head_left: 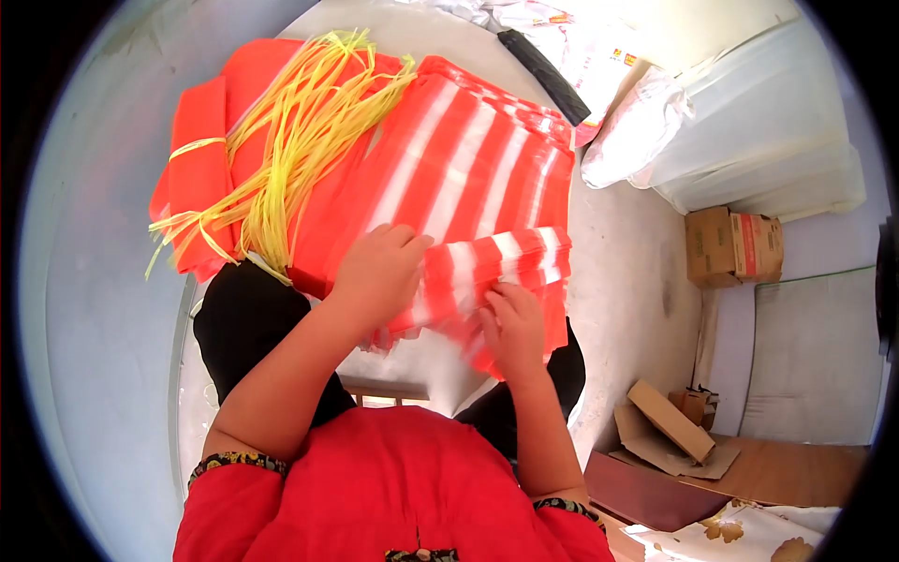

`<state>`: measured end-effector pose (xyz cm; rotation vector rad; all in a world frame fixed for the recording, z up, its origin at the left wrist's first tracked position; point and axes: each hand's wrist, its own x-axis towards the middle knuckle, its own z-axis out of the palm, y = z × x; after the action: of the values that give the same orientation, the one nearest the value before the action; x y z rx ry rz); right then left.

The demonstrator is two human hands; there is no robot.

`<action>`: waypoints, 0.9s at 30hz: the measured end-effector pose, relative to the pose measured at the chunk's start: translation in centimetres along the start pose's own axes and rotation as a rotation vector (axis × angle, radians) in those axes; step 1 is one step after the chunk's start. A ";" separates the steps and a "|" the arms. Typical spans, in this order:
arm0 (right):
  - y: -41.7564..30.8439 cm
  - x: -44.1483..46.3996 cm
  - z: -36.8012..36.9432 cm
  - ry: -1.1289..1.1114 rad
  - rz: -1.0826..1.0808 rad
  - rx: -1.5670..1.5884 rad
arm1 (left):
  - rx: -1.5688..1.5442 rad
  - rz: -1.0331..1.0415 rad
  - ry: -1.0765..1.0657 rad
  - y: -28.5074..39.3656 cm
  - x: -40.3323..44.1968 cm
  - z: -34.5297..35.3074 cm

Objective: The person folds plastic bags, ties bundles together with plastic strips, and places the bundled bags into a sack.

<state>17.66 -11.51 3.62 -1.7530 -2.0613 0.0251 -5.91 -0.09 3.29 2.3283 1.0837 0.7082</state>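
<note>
A stack of red-and-white striped plastic bags [459, 159] lies across the surface before me, its near end folded over into a thick striped band. My left hand [379, 272] grips the left end of that fold, fingers bent over it. At the fold's near edge, my right hand [515, 328] has its fingers curled on the bags, with some film blurred beneath. A loose bunch of yellow plastic ties [300, 150] is spread left of the stripes, on plain red folded bags [201, 122]. One yellow tie goes around a red bundle at the far left.
A black bar-like object [543, 75] and white printed sacks [637, 131] are at the back right. Beyond stand a sheet-covered bulk [758, 122] and a cardboard box [733, 246]. Flattened cardboard [670, 431] lies on a brown surface at lower right. A blue-grey wall is on the left.
</note>
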 end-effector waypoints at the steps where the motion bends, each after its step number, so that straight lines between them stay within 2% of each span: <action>1: -0.4 -0.4 0.6 0.038 -0.015 0.023 | 0.064 0.092 0.017 -0.2 0.2 0.3; 4: -1.7 -0.3 0.9 -0.007 -0.144 0.073 | -0.037 0.145 -0.017 -0.1 0.6 1.5; 7: -2.1 0.7 1.9 -0.288 -0.161 0.120 | -0.042 0.210 -0.074 0.6 0.8 1.4; 13: -1.9 3.0 2.2 -0.355 -0.286 0.061 | -0.104 0.206 -0.173 0.6 1.0 0.8; 16: -1.6 4.2 1.7 -0.574 -0.197 0.018 | -0.091 0.217 -0.179 -0.1 1.0 2.0; 19: 0.0 4.7 1.8 -0.524 -0.248 -0.083 | -0.003 0.234 -0.225 -0.3 0.8 2.0; 22: 0.8 4.8 1.6 -0.483 -0.197 -0.082 | 0.076 0.299 -0.147 -1.3 0.4 3.0; 27: 3.1 4.9 1.2 -0.439 -0.123 0.007 | 0.113 0.338 -0.135 -1.9 0.3 3.2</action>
<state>19.61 -5.98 3.18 -1.7286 -2.4645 0.4131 -4.76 0.62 -0.15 2.6481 0.6943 0.6091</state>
